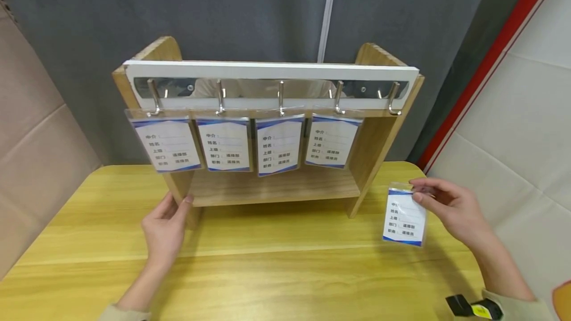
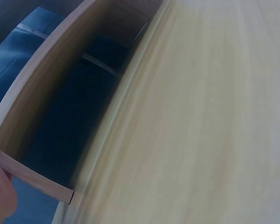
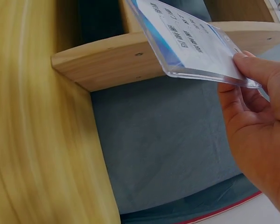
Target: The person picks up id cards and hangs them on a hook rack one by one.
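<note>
My right hand (image 1: 450, 207) pinches a badge in a clear plastic sleeve (image 1: 403, 219) by its upper right corner, to the right of the wooden rack. In the right wrist view the same badge (image 3: 191, 42) tilts, with the thumb on its printed face. My left hand (image 1: 165, 229) grips the lower left side of the wooden rack (image 1: 272, 189), thumb on the front edge. Along the rack's top runs a white board with metal hooks (image 1: 281, 98). Several badges (image 1: 225, 145) hang from the hooks; the rightmost hook (image 1: 394, 98) bears none.
The rack stands on a yellow wood-grain table (image 1: 276, 266). Behind it hangs a grey curtain (image 1: 245, 14). A white panel with a red edge (image 1: 513, 113) rises at the right, and a pale padded wall (image 1: 35, 137) borders the left.
</note>
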Demonstrator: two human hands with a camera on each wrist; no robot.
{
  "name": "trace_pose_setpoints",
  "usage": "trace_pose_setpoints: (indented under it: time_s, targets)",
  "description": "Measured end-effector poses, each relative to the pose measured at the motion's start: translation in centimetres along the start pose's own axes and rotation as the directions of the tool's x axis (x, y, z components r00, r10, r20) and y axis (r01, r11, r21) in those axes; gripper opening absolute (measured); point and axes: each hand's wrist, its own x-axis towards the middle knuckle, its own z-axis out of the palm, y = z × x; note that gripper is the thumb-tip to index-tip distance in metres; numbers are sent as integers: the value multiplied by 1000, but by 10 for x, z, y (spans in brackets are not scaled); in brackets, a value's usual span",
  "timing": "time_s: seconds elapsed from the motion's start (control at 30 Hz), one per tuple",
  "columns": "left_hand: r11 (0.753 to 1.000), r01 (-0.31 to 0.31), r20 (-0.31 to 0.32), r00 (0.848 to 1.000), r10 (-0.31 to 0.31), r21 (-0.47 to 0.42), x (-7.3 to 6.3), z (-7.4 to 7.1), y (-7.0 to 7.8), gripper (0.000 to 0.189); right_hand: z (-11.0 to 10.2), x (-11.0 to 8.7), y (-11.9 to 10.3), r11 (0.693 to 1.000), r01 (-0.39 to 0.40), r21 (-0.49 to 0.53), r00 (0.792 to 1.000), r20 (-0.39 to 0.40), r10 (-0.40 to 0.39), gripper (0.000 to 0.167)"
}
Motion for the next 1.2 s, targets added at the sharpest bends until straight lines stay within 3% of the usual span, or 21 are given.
trace_pose_setpoints:
  time_s: [0.53,0.83,1.2]
  targets:
    - [1000,0,-2,1000,0,8,1,-1,-1,38,6,11,-18,996,22,89,996,-86,-14,29]
    - [1000,-15,-4,1000,15,3,1,0,-3,38,9,18,-31,1000,16,-10,985,-172,-17,33]
    - [1000,-26,1,1000,26,2,1,0,-3,37,16,23,-44,978,30,208,966,-258,26,30]
